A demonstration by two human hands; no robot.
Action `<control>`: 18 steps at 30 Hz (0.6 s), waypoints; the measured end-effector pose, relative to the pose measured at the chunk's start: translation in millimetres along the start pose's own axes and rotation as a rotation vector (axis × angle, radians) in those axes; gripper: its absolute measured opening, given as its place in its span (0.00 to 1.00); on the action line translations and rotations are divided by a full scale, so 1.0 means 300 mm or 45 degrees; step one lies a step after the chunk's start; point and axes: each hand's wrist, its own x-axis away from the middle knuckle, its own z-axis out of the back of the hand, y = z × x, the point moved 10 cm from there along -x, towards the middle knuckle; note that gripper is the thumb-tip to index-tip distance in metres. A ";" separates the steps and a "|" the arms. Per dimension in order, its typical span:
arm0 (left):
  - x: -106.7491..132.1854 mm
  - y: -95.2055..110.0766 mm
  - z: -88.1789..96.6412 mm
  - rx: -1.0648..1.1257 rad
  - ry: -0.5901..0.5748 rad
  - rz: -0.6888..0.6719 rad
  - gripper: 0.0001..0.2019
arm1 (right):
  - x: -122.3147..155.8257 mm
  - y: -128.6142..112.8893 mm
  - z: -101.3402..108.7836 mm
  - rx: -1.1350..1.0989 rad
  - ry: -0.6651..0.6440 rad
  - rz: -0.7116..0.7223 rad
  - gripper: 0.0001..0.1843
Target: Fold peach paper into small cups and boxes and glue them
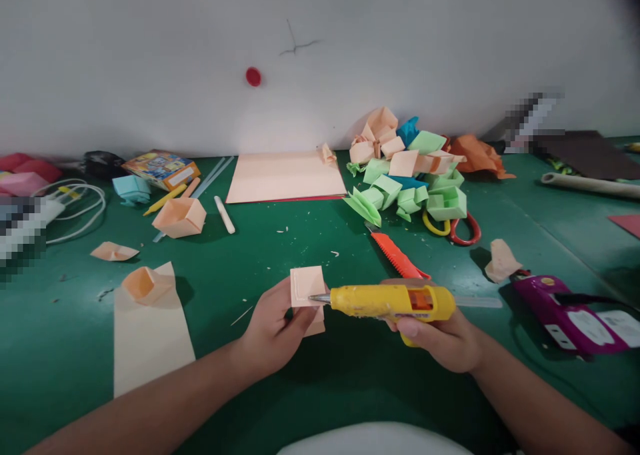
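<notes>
Between the fingers and thumb of my left hand (277,325) is a small folded piece of peach paper (308,283), its flat square face turned toward me. Thin lines, apparently of glue, run along that face. My right hand (443,338) is wrapped round a yellow hot glue gun (373,302), which points left with a clear glue stick (480,302) out of its back. The metal nozzle is at the lower edge of the square; whether it touches cannot be seen. Just beyond the gun lies an orange box cutter (400,255).
A heap of folded green paper (385,192) and peach pieces stands at the back right, beside scissors (465,230). Peach sheets (285,175) lie at the back. A purple power strip (575,315) is at right. Leftward are a paper strip (150,342) and a peach paper box (183,216).
</notes>
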 end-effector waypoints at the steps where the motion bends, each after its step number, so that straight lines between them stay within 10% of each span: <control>1: 0.000 0.002 0.002 0.006 0.008 -0.009 0.12 | 0.001 0.001 0.001 -0.002 -0.001 -0.002 0.13; 18: -0.004 0.000 0.001 0.005 0.001 0.007 0.11 | 0.009 0.014 0.010 -0.053 -0.008 -0.011 0.11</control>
